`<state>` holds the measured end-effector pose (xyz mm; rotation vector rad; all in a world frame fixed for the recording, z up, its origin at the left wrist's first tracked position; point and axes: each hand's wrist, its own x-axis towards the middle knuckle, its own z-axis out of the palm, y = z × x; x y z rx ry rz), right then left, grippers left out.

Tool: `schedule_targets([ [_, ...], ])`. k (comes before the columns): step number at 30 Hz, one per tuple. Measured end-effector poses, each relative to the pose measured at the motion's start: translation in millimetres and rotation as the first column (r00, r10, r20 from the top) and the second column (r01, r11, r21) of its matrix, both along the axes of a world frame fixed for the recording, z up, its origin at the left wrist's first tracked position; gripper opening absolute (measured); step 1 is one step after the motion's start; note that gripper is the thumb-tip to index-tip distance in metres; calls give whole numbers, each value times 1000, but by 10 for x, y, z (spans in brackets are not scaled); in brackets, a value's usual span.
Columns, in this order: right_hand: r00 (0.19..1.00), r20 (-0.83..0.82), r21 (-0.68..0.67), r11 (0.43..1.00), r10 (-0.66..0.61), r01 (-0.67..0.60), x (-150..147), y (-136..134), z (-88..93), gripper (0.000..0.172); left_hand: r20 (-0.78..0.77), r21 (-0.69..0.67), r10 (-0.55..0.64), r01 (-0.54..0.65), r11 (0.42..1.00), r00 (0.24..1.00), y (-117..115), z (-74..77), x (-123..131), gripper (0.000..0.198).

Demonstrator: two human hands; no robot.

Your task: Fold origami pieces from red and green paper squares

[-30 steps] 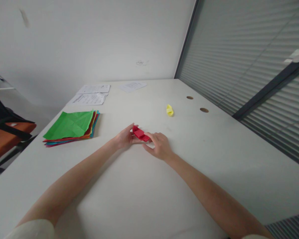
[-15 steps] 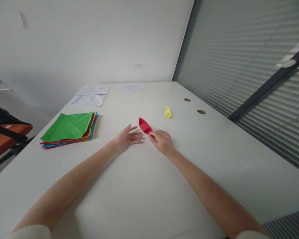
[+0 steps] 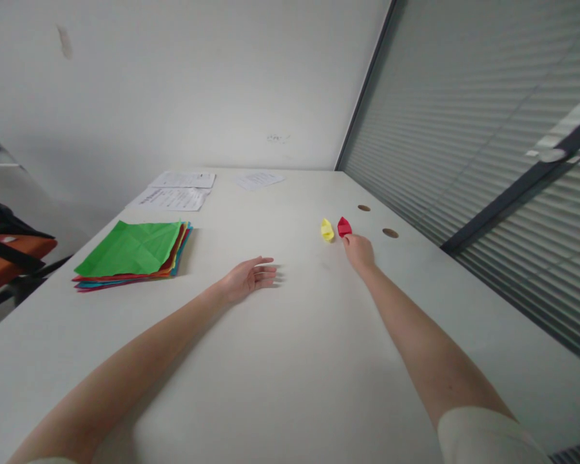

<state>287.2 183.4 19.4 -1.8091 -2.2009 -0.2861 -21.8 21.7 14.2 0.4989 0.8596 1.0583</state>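
Red folded paper (image 3: 344,225) on or just above the white table (image 3: 290,361), just right of the yellow folded paper (image 3: 327,230) and apart from it; from my remote post I cannot tell whether it touches the surface. My right hand (image 3: 360,252) pinches its near end, while my left hand (image 3: 245,281) is loosely spread and holds nothing. I judge the piece very light, springy along its creases, easily crushed and hardly slippery; I would take hold at the near end, with fingertip pressure only, leaving the pointed far tip free
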Motion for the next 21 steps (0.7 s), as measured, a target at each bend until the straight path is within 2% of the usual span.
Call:
schedule_targets([
  [6,997,54,-48,997,55,-52,-60,73,-81,30,-5,6,9,-9,1000,1000,9,-23,3,21],
  [9,996,37,-22,997,76,-75,-76,60,-108,26,-16,9,7,-7,1000,1000,13,-27,4,20],
  [15,996,-20,31,995,91,-90,-42,31,-171,32,-43,33,18,-16,999,999,3,-22,11,19],
  [21,996,3,40,995,90,-90,-25,32,-173,33,-26,87,8,-6,996,1000,-16,-54,-5,19],
])
